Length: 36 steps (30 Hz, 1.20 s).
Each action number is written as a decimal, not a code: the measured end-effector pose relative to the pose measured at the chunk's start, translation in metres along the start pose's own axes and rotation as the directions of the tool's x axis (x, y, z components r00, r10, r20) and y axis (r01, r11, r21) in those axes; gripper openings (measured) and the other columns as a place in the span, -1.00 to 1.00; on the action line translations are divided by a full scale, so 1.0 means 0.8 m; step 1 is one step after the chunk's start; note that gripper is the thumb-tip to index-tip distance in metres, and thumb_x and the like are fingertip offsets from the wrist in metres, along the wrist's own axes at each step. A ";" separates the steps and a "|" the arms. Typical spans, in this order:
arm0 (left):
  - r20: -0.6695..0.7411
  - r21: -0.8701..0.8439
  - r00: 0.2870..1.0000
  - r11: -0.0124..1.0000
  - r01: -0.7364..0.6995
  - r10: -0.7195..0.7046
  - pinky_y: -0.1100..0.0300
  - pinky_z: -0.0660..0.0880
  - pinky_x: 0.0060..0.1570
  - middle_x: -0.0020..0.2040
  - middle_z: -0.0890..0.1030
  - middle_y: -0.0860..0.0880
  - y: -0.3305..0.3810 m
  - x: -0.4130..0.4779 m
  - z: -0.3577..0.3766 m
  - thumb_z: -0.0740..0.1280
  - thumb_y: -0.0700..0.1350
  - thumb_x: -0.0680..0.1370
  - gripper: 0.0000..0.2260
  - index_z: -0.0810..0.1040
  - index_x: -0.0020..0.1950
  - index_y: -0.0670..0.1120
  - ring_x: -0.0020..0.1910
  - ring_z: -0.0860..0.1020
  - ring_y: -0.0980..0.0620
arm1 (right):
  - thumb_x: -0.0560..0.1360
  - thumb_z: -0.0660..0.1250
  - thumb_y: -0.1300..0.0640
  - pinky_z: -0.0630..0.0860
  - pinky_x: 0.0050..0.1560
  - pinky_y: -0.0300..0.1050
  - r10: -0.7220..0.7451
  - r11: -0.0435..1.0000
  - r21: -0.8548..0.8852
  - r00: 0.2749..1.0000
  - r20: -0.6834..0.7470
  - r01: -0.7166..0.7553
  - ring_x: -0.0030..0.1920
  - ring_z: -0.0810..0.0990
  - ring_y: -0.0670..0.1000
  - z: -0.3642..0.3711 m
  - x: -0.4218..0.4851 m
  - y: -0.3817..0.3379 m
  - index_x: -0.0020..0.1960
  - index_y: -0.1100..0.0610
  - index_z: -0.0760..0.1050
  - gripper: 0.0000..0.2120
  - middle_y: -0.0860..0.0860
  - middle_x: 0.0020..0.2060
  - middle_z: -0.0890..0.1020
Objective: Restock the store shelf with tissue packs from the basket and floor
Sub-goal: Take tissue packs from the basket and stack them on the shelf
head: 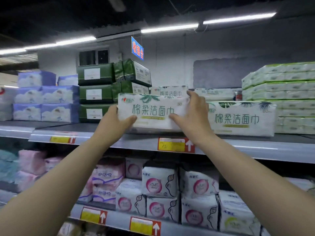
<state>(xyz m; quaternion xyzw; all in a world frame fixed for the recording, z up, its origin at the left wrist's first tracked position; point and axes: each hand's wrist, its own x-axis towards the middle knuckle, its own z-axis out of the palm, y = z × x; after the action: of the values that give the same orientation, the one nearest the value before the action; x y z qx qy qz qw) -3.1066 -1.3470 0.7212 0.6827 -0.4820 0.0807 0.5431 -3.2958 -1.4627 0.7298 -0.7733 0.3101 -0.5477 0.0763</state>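
Note:
A white tissue pack (pixel 151 109) with green lettering and leaf prints rests at the front of the top shelf (pixel 255 147). My left hand (pixel 115 121) grips its left end, thumb across the front. My right hand (pixel 190 114) grips its right end, fingers over the top corner and thumb on the front. A matching pack (pixel 242 118) stands just to the right. Two more matching packs (pixel 170 91) sit behind. The basket and floor are out of view.
Dark green packs (pixel 97 92) are stacked left of the held pack, blue-and-white packs (pixel 46 103) further left. Tall stacks of green-trimmed white packs (pixel 286 92) fill the right. The lower shelf holds pink and white packs (pixel 160 184). Yellow price tags (pixel 172 144) line the shelf edges.

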 end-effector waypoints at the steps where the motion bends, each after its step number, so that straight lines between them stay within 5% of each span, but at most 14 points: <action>1: 0.046 0.041 0.999 0.999 -0.009 0.007 0.19 0.42 -0.20 0.02 0.53 0.05 -0.004 0.012 0.000 0.41 0.04 0.51 -0.62 0.41 0.20 -0.11 -0.06 0.52 0.05 | 0.41 0.49 -0.01 0.20 0.35 -0.09 -0.031 0.996 -0.081 0.999 0.006 0.032 0.38 0.20 0.11 0.000 0.004 -0.001 0.47 0.07 0.23 -0.27 0.07 0.34 0.31; 4: 0.162 0.177 0.987 0.983 -0.053 0.024 0.05 0.52 -0.03 0.14 0.56 -0.07 -0.012 0.045 0.004 0.49 0.02 0.44 -0.53 0.43 0.23 -0.16 0.03 0.56 -0.07 | 0.43 0.46 -0.02 0.29 0.26 -0.08 -0.059 0.949 -0.306 0.997 0.050 0.071 0.32 0.22 0.11 0.006 0.016 -0.007 0.42 0.03 0.33 -0.38 0.05 0.28 0.35; 7: 0.182 0.129 0.980 0.986 -0.102 0.077 -0.01 0.54 -0.07 0.09 0.55 -0.09 -0.024 0.060 0.013 0.52 -0.11 0.41 -0.44 0.25 0.25 -0.11 -0.04 0.58 -0.10 | 0.45 0.45 -0.02 0.36 0.17 -0.06 -0.062 0.852 -0.518 0.997 0.051 0.080 0.29 0.27 0.13 0.025 0.023 -0.011 0.36 0.09 0.35 -0.44 0.08 0.26 0.39; 12: 0.262 0.151 0.951 0.966 -0.210 0.165 0.02 0.49 -0.20 -0.11 0.56 -0.09 -0.055 0.088 0.024 0.44 -0.14 0.49 -0.63 0.29 0.14 -0.06 -0.20 0.54 -0.06 | 0.46 0.45 0.04 0.44 0.00 -0.02 0.010 0.743 -0.669 0.998 0.055 0.030 0.28 0.32 0.11 0.053 0.041 -0.007 0.24 0.16 0.35 -0.54 0.10 0.23 0.42; 16: 0.436 0.182 0.884 0.946 -0.269 0.167 0.19 0.36 -0.14 0.09 0.54 -0.03 -0.065 0.109 0.031 0.38 -0.04 0.54 -0.72 0.45 0.21 -0.02 -0.09 0.48 0.02 | 0.50 0.39 0.11 0.48 0.16 0.03 0.099 0.659 -0.751 0.986 0.137 0.038 0.42 0.21 0.17 0.072 0.056 0.003 0.10 0.19 0.56 -0.77 0.15 0.37 0.32; 21: 0.647 0.237 0.755 0.914 -0.329 0.104 0.21 0.34 0.19 0.42 0.42 -0.07 -0.067 0.125 0.035 0.30 0.03 0.58 -0.55 0.36 0.45 -0.04 0.32 0.42 -0.09 | 0.47 0.38 -0.07 0.36 0.35 0.15 0.247 0.615 -0.786 0.931 0.269 0.064 0.40 0.19 0.18 0.083 0.072 0.010 0.27 0.07 0.52 -0.59 0.11 0.43 0.21; 26: 0.741 0.299 0.670 0.876 -0.377 0.035 0.10 0.24 0.41 0.52 0.25 -0.11 -0.061 0.134 0.033 0.24 0.06 0.60 -0.49 0.26 0.52 -0.04 0.45 0.29 -0.13 | 0.48 0.33 -0.13 0.19 0.48 0.10 0.302 0.650 -0.760 0.908 0.290 0.027 0.51 0.07 0.19 0.091 0.077 0.018 0.32 0.04 0.47 -0.54 0.09 0.56 0.02; 31: 0.684 0.388 0.729 0.829 -0.402 0.033 0.06 0.24 0.40 0.50 0.29 -0.19 -0.054 0.124 0.032 0.11 0.12 0.65 -0.52 0.28 0.50 -0.09 0.45 0.28 -0.16 | 0.56 0.26 -0.15 0.12 0.50 -0.05 0.264 0.753 -0.657 0.932 0.249 -0.038 0.54 0.09 0.12 0.080 0.069 0.004 0.41 0.12 0.40 -0.48 0.13 0.56 0.07; 36: 0.532 0.451 0.829 0.770 -0.451 0.173 -0.16 -0.13 0.48 0.58 -0.26 -0.12 -0.028 0.104 0.042 0.02 0.29 0.60 -0.31 -0.14 0.59 -0.02 0.56 -0.23 -0.11 | 0.60 0.17 -0.16 0.00 0.51 -0.07 0.012 0.821 -0.565 0.987 0.160 0.081 0.57 -0.02 0.01 0.036 0.032 -0.012 0.54 0.06 0.18 -0.41 0.04 0.57 0.09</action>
<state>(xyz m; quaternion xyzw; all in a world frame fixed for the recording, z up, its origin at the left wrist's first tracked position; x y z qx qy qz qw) -3.0600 -1.4233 0.7457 0.7170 -0.6611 0.1456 0.1664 -3.2607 -1.4760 0.7438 -0.8069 0.4384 -0.3690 -0.1438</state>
